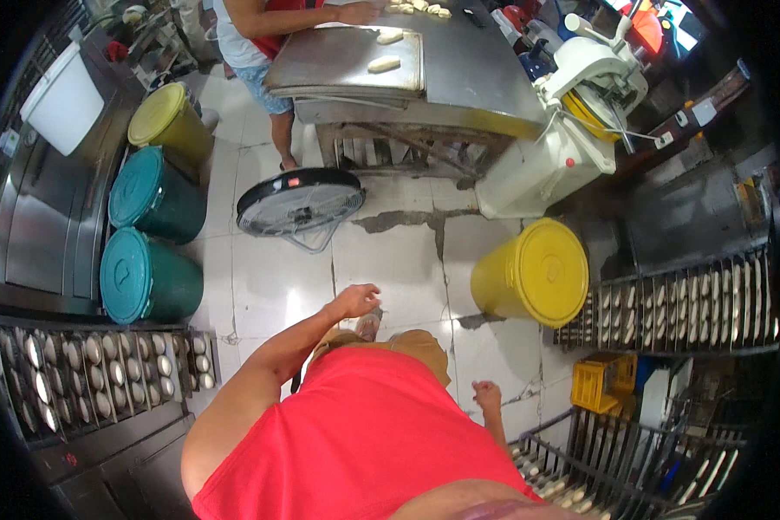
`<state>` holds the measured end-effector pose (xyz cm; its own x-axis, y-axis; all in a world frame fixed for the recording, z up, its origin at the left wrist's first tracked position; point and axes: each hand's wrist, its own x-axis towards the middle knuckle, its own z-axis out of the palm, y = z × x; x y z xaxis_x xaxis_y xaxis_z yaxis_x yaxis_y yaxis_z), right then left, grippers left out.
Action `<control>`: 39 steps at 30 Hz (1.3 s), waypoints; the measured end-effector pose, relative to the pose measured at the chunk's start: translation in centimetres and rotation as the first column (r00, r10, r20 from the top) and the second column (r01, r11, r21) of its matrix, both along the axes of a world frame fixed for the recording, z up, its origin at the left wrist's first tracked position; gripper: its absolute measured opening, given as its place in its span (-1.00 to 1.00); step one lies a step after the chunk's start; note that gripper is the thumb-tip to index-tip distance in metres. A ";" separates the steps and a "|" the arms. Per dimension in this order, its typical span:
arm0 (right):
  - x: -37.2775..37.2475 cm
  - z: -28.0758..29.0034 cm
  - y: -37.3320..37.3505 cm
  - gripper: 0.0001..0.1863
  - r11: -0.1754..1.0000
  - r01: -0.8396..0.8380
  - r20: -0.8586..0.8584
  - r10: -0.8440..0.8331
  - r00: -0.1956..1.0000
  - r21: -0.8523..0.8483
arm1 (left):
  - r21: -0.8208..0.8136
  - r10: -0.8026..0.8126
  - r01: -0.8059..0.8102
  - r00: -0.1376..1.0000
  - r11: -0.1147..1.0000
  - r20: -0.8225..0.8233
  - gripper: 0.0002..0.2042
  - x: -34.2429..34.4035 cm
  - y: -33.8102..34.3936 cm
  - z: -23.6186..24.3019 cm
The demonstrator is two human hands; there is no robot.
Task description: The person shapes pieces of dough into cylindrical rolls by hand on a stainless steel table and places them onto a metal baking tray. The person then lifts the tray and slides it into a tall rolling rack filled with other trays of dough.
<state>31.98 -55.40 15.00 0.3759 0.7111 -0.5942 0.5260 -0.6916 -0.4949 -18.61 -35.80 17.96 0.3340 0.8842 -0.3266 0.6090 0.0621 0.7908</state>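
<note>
My left hand point(358, 301) hangs in front of my body above the tiled floor, its fingers loosely bent and apart, holding nothing. Lower on the right, my right hand point(487, 394) swings beside my hip, also with nothing visible in it; its fingers are slightly curled with a gap between them. Nearest ahead of the left hand stands a round black floor fan point(301, 208) on a metal stand. A yellow lidded barrel point(533, 273) is ahead of my right hand. Neither hand touches anything.
Teal barrels point(128, 276) and another yellow barrel point(160, 117) line the left. Racks of dough pieces point(104, 373) stand left and right point(680, 303). Ahead, a person works at a metal table point(485, 78) with a tray point(347, 65), beside a white machine point(555, 165). A yellow crate point(594, 381) sits right.
</note>
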 end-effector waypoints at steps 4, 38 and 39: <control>0.9 -3.0 7.6 -0.49 0.995 -0.095 0.060 0.096 0.994 -0.027 | 0.031 -0.116 0.114 0.991 0.993 0.064 -0.59 6.6 11.4 5.8; -12.7 17.5 99.4 -0.09 0.457 -0.821 0.615 0.552 0.563 0.341 | 0.566 0.350 0.328 0.528 0.757 -0.774 -0.26 -0.9 115.2 15.9; -12.7 17.7 99.4 -0.10 0.482 -0.811 0.602 0.554 0.575 0.332 | 0.533 0.296 0.352 0.542 0.770 -0.787 -0.24 -0.7 117.0 16.1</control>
